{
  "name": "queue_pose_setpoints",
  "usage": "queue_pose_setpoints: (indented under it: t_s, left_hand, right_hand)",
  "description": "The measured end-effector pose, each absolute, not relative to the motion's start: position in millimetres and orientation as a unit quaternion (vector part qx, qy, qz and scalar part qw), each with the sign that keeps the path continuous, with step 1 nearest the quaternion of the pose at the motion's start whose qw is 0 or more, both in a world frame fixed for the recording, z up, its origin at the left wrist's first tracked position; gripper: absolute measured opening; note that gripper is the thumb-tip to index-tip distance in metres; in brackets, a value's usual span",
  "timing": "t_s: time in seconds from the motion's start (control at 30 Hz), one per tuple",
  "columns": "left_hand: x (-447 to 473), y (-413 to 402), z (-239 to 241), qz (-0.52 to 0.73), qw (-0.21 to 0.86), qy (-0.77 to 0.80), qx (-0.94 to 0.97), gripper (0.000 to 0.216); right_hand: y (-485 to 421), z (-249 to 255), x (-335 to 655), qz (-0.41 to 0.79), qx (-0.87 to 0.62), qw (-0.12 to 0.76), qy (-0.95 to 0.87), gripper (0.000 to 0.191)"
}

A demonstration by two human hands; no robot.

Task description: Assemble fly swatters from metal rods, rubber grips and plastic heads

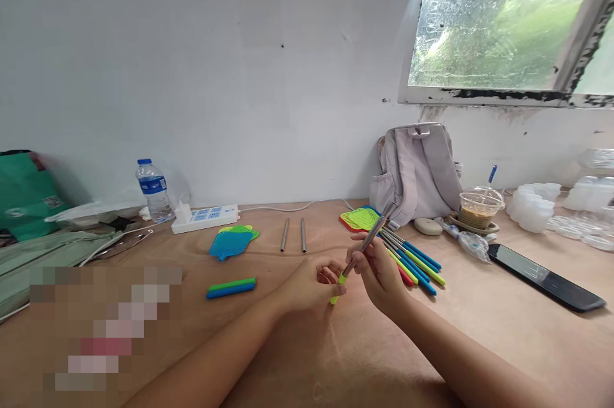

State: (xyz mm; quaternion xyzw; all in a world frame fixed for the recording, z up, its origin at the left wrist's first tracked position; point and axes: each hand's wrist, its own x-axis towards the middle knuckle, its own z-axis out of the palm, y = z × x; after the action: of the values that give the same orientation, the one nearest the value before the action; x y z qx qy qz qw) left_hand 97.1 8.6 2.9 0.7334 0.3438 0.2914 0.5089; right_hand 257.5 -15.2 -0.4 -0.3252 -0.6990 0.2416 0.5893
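My left hand (314,283) closes its fingers around a yellow-green handle (334,300), whose lower end pokes out below. Pinched in my right hand (381,274) is a metal tube (368,240), tilted up to the right. The tube's lower end meets the handle; how deep it sits inside cannot be seen. Left of my hands lie a green handle (240,283) and a blue handle (230,291), side by side. Two loose metal tubes (303,235) lie farther back, beside blue and green fly swatter heads (233,243).
Fly swatters (422,267) with coloured handles are piled right of my hands. Behind them stands a backpack (417,171). Farther right are an iced drink (480,206), a black phone (544,277) and white containers (532,206). A power strip (205,219) and water bottle (153,190) stand back left.
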Motion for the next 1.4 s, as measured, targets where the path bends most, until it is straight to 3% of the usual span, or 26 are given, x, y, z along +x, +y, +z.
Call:
queue_pose_setpoints:
  t_s: [0.27,0.5,0.63,0.8,0.9,1.07,1.4]
  left_hand:
    - [97,12,4,0.325,0.494,0.294,0.751,0.018]
    - [91,17,3,0.276,0.474,0.318,0.773,0.021]
    - [68,30,18,0.185,0.346,0.407,0.825,0.029]
    - [19,60,27,0.091,0.034,0.629,0.771,0.026]
    - [-14,74,23,0.058,-0.03,0.722,0.689,0.043]
    - [-57,90,13,-0.016,-0.006,0.789,0.614,0.061]
    - [-78,102,15,-0.056,0.094,0.715,0.691,0.067]
  right_hand:
    - [-13,-2,250,0.209,-0.387,0.481,-0.758,0.012]
    - [-10,-14,240,0.256,-0.375,0.488,-0.746,0.02]
    - [-10,-16,240,0.26,-0.387,0.484,-0.741,0.022]
    - [-7,-16,240,0.29,-0.387,0.482,-0.731,0.023]
    - [-6,-14,240,0.3,-0.39,0.49,-0.719,0.024]
    - [-6,-14,241,0.307,-0.388,0.496,-0.714,0.026]
    - [1,-21,248,0.302,-0.405,0.488,-0.712,0.025]
